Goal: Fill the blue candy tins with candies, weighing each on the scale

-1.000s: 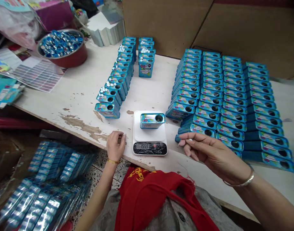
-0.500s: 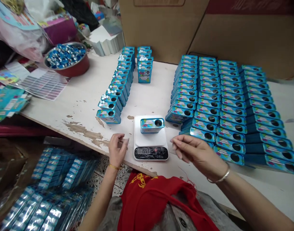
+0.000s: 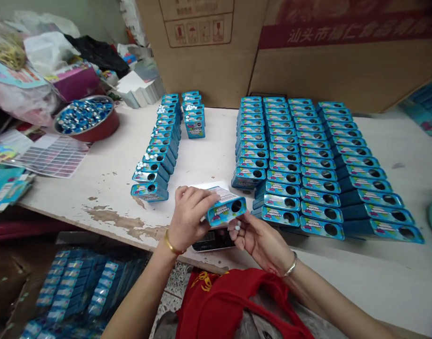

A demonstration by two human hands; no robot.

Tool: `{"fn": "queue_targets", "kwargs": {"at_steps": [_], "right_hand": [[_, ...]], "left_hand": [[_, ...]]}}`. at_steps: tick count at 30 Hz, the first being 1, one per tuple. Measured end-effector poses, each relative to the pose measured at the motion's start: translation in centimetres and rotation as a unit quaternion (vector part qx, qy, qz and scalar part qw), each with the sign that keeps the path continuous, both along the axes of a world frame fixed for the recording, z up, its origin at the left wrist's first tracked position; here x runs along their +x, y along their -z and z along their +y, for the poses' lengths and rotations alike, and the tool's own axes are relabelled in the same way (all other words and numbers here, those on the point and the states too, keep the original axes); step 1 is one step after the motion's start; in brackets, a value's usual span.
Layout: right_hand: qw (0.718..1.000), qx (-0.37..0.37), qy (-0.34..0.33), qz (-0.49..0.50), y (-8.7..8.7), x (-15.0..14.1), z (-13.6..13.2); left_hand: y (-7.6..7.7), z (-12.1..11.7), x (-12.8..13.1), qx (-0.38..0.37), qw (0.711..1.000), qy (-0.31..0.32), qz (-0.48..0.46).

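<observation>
My left hand (image 3: 191, 214) is closed around a blue candy tin (image 3: 226, 210), tilted with its round opening toward my right hand. Cupped just below that opening, my right hand (image 3: 260, 238) has a few small white candies (image 3: 237, 228) at its fingers. Its thumb seems to touch the tin's edge. Beneath both hands stands a white kitchen scale (image 3: 205, 245), mostly hidden, with part of its black panel showing. Left of it runs a row of blue tins (image 3: 150, 190), several with white candies on their tops.
Rows of blue tins with open holes (image 3: 282, 188) fill the table's right side. Cardboard boxes (image 3: 208, 70) stand behind. A red bowl of blue-and-silver pieces (image 3: 102, 129) is at the far left, near a stack of white cards (image 3: 141, 89). Wrapped tins (image 3: 70, 282) lie below the table.
The tin has been lifted off the scale by my left hand and tilted. My right hand has moved in beneath its opening, and white candies now show at its fingers. The view has shifted.
</observation>
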State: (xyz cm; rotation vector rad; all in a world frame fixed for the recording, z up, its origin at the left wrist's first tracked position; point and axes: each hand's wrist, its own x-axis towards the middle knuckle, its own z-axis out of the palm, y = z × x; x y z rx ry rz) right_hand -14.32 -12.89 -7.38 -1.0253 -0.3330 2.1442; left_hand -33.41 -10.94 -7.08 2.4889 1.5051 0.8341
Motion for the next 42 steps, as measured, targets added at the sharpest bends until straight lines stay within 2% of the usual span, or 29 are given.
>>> {"fn": "queue_targets", "kwargs": {"at_steps": [3, 6, 8, 12, 18, 23, 25, 27, 31, 37, 42], "right_hand": [[0.999, 0.011, 0.035, 0.012, -0.6, -0.2, 0.7], [0.999, 0.013, 0.041, 0.005, -1.0, -0.5, 1.2], [0.999, 0.01, 0.038, 0.011, -1.5, -0.6, 1.2], [0.998, 0.032, 0.021, 0.047, -2.6, -0.6, 0.9], [0.999, 0.006, 0.019, 0.033, -2.6, -0.5, 1.0], [0.996, 0.07, -0.013, 0.044, -4.1, 0.1, 0.7], [0.996, 0.075, -0.012, 0.046, -4.2, 0.1, 0.7], [0.997, 0.058, 0.0, 0.045, -3.6, 0.0, 0.9], [0.998, 0.036, 0.004, 0.045, -2.4, -0.5, 1.3], [1.0, 0.023, 0.013, 0.002, -2.7, -0.1, 1.5], [0.997, 0.021, 0.059, -0.042, -1.8, 0.2, 1.7]], "left_hand": [[-0.7, 0.0, -0.3, 0.052, 0.994, -0.006, 0.095], [-0.7, 0.0, -0.5, 0.065, 0.988, -0.009, 0.138], [-1.2, -0.3, -0.5, 0.08, 0.985, -0.003, 0.152], [-3.0, -1.1, -0.2, 0.142, 0.978, 0.008, 0.15], [-2.3, -1.3, -0.4, 0.121, 0.978, 0.0, 0.17], [-4.3, -1.8, 0.0, 0.17, 0.974, -0.005, 0.148], [-4.6, -1.7, 0.0, 0.173, 0.975, -0.002, 0.139], [-4.0, -1.5, -0.1, 0.148, 0.979, 0.006, 0.14], [-1.9, -1.1, -0.7, 0.102, 0.984, -0.004, 0.144], [-0.4, -0.7, -0.4, 0.054, 0.998, -0.011, 0.029], [0.7, -0.8, 0.9, 0.043, 0.999, 0.005, -0.023]]}}
